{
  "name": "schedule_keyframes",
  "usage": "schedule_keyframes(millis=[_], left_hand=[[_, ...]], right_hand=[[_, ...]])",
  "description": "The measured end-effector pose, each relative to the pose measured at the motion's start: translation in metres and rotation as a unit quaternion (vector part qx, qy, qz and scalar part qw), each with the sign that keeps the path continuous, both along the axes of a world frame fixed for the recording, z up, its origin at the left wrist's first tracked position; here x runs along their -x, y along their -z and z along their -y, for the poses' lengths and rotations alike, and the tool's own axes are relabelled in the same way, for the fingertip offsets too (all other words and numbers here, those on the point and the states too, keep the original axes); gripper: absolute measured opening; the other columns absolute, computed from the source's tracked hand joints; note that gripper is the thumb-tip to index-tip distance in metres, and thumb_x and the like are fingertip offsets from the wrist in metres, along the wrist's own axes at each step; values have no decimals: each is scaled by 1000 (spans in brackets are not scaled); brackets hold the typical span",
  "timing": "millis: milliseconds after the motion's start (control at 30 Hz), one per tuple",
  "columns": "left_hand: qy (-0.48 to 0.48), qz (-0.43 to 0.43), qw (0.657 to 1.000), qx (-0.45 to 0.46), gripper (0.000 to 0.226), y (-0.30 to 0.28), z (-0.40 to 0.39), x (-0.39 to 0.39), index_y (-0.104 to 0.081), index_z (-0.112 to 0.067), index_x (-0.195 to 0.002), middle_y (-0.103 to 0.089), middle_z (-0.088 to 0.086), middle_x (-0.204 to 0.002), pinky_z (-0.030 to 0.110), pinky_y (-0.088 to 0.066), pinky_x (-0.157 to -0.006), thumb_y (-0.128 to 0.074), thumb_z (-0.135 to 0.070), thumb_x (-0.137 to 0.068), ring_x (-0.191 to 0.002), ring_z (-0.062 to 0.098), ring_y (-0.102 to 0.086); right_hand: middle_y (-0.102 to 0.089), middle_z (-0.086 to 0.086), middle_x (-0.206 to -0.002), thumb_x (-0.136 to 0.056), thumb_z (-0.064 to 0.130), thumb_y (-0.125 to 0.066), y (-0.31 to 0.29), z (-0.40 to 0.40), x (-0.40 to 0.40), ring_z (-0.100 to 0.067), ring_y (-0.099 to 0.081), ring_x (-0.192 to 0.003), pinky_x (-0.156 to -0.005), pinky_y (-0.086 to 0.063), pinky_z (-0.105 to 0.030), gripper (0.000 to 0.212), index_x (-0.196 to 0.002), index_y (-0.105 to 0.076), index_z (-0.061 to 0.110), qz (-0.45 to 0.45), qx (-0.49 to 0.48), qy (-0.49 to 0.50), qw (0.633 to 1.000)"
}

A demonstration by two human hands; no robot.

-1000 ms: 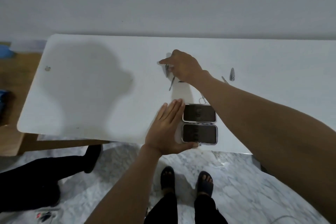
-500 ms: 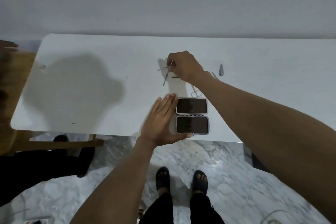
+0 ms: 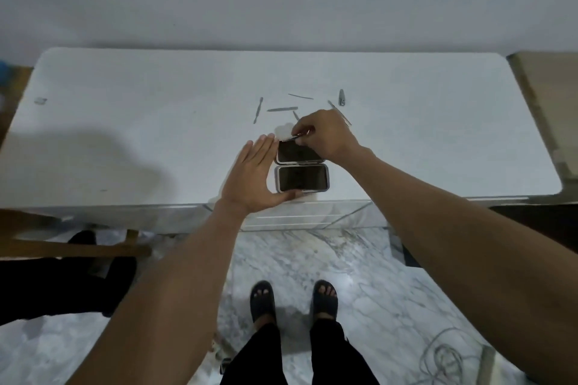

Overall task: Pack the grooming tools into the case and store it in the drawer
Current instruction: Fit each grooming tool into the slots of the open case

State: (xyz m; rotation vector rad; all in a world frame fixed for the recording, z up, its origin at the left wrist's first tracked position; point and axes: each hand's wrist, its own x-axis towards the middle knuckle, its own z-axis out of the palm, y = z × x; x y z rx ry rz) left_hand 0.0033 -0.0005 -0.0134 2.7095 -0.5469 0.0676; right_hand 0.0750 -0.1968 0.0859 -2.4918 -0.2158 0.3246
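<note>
The open grooming case (image 3: 301, 177) lies on the white table (image 3: 125, 134) near its front edge, both dark-lined halves facing up. My left hand (image 3: 256, 178) lies flat against the case's left side, fingers together, thumb at its near edge. My right hand (image 3: 322, 134) hovers over the far half and pinches a thin metal tool (image 3: 297, 136) at its far rim. Several slim metal tools (image 3: 281, 109) lie loose beyond the case, with a nail clipper (image 3: 342, 97) at the right.
A transparent drawer unit (image 3: 306, 216) sits under the table's front edge below the case. A small grey object (image 3: 40, 100) lies at the table's far left. Wood furniture (image 3: 544, 97) stands at the right, a cable (image 3: 444, 359) coils on the marble floor, and another person's dark-clad legs (image 3: 56, 284) are left.
My right hand has come back from the loose tools toward me with one thin tool, now over the case's far half. My left hand stays against the case.
</note>
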Motion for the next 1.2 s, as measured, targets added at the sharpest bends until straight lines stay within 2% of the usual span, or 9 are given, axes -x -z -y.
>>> schedule_keyframes(millis=[67, 133, 333, 533, 600, 700, 867, 1200], left_hand=[[-2, -10, 1000, -5, 124, -2, 0, 1, -33, -2, -161, -32, 13, -170, 51, -20, -131, -42, -95, -79, -160, 26, -26], [-2, -19, 1000, -7, 126, -4, 0, 3, -30, -4, -163, -28, 12, -172, 49, -16, -132, -35, -98, -79, -161, 25, -22], [5, -32, 999, -17, 127, -4, -2, 3, -22, -7, -166, -20, 10, -175, 46, -9, -134, -36, -97, -78, -163, 23, -14], [8, -34, 999, -12, 127, -4, -2, 2, -23, -7, -166, -20, 9, -175, 46, -9, -134, -38, -96, -77, -163, 22, -14], [6, -29, 999, -10, 127, -3, -3, 2, -25, -6, -165, -22, 10, -174, 46, -11, -134, -38, -97, -77, -163, 23, -15], [5, -26, 1000, -7, 126, -2, -3, 2, -26, -6, -165, -23, 9, -174, 46, -11, -134, -40, -96, -77, -163, 23, -16], [3, -26, 1000, 0, 126, -2, -3, 1, -25, -7, -165, -23, 9, -174, 45, -11, -134, -46, -94, -77, -163, 22, -16], [3, -20, 1000, 6, 124, 0, -3, 2, -27, -5, -164, -25, 10, -173, 47, -14, -133, -46, -92, -78, -162, 23, -18]], right_hand=[[-75, -2, -93, -76, 13, -78, 4, 8, 18, -17, -67, -88, -78, -50, -21, 19, -94, -78, 17, -18, -1, 12, 1000], [-75, -4, -93, -76, 12, -79, 7, 17, 36, -18, -66, -85, -83, -53, -30, 19, -96, -78, 15, -21, 8, 19, 1000], [-74, -8, -89, -78, 11, -78, 20, 38, 77, -23, -67, -82, -74, -48, -26, 17, -95, -77, 14, -36, 49, 38, 997], [-68, -10, -91, -79, 9, -76, 21, 31, 81, -28, -64, -85, -69, -37, -25, 18, -97, -77, 14, -8, 83, 0, 996], [-71, -10, -91, -79, 10, -76, 22, 27, 81, -28, -64, -86, -70, -42, -27, 18, -97, -77, 13, -6, 81, 1, 997], [-75, -11, -93, -78, 11, -76, 26, 20, 82, -29, -67, -89, -79, -53, -34, 20, -98, -77, 12, -14, 71, 6, 997], [-77, -8, -89, -81, 13, -74, 27, 19, 86, -25, -69, -88, -83, -55, -36, 17, -98, -77, 11, -11, 53, 18, 998], [-76, -8, -85, -80, 11, -71, 29, 7, 86, -25, -69, -79, -76, -57, -37, 13, -90, -79, 12, -6, 33, 5, 999]])
